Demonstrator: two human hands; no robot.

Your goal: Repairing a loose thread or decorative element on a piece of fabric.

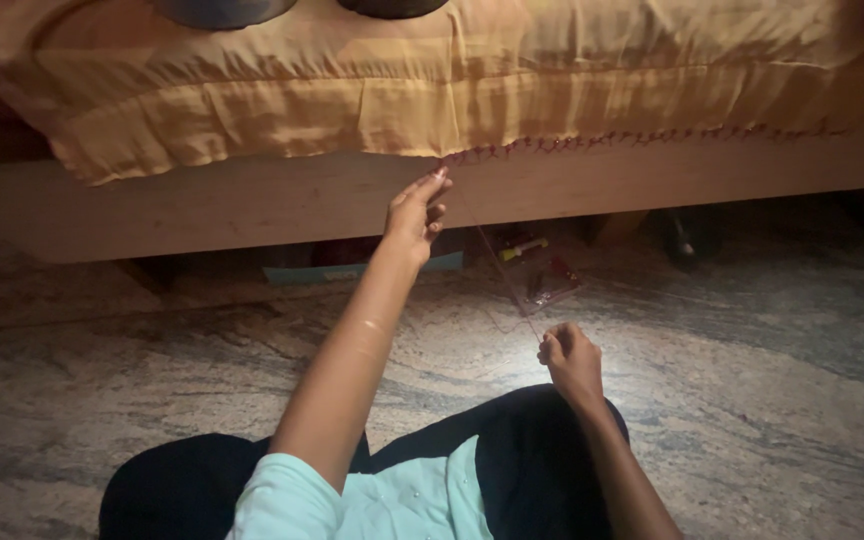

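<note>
thread and cloth hem, both hands engaged

thread runs taut from the orange cloth hem down to the right hand, closed on its end. left hand pinches the hem edge above the wooden bed frame.

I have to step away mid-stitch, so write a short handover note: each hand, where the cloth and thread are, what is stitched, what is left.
Left hand: raised to the hem of the orange cloth, fingertips pinching the edge where the stitching ends.
Right hand: low above the lap, closed on the thread, which runs taut up to the hem.
Done: a row of dark red stitches runs along the hem right of the left hand.
Left: the hem to the left of that hand shows no stitches.
Cloth hangs over the wooden bed frame; needle not visible.
</note>
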